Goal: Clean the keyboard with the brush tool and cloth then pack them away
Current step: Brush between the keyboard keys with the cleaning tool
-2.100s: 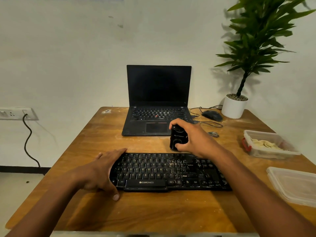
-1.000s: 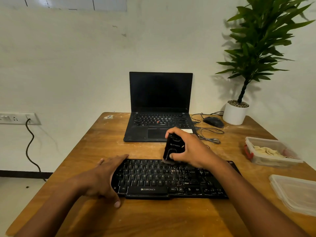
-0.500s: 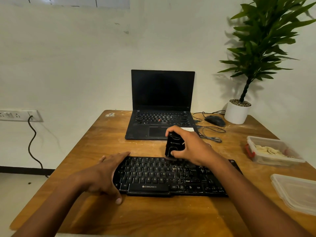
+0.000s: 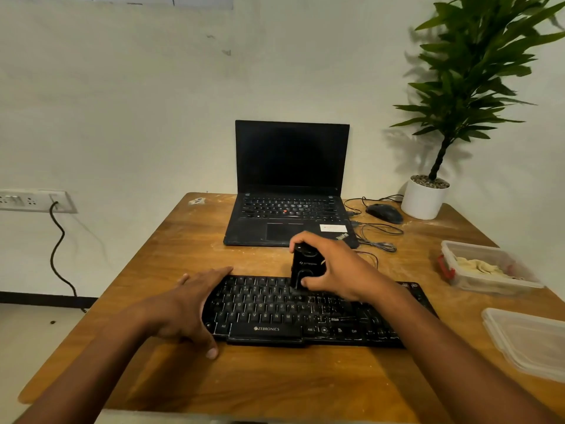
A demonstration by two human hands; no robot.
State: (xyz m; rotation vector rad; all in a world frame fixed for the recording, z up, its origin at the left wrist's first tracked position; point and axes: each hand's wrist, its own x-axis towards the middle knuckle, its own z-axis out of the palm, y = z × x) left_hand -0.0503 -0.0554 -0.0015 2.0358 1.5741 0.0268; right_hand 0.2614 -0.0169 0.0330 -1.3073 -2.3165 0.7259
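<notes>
Brushing step in hand. Right hand (image 4: 333, 269) grips the brush tool (image 4: 306, 266), a black block held upright, thumb on the near side, fingers curled over the top and far side. Its lower end sits on the top rows of the keyboard (image 4: 305, 313), roughly mid-width. Bristles aren't visible from this angle, so I can't tell if they're actually in contact or just above the keys.

Left hand (image 4: 195, 304) is flat, fingers straight and together, pressing on the keyboard's left edge, thumb down on the table (image 4: 275, 381) at the near corner. It's acting as a brace.

Keyboard lies across the table, near side, in front of the laptop (image 4: 290, 191). Pale specks show on the right half of the keys, so that area looks like it needs the most work.

How I'd run it:
- keep the left-hand brace down, the board is light and will likely skate
- short strokes along each row, one direction, push debris off an edge and not toward the laptop
- tilt the tool slightly so the bristles get into the gaps
- light pressure only, keycaps can pop

No cloth clearly visible. Clear container (image 4: 489, 270) and a separate lid (image 4: 532, 341) sit at the right; probably the pack-away spot, not confirmed.
</notes>
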